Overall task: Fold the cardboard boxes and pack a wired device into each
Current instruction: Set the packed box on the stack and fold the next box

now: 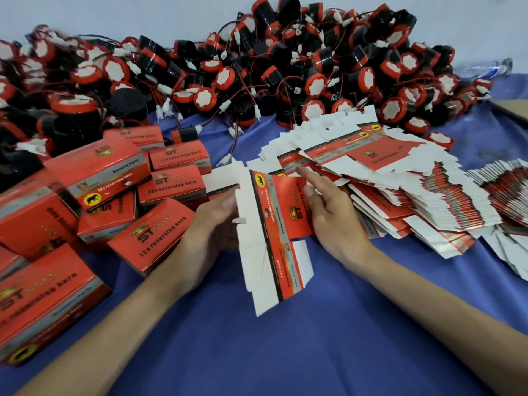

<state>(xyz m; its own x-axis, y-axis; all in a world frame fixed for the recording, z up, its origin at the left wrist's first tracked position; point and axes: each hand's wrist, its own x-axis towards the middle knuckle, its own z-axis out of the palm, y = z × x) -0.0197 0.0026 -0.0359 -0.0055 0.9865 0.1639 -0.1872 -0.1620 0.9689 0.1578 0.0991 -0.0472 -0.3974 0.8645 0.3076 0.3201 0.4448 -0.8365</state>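
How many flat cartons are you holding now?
1: the flat carton, held between left hand and right hand; a second stuck behind it would be hidden.

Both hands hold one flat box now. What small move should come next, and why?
Probably push the flat box open into a sleeve: the left hand and right hand hold its two sides, and its flaps are unfolded.
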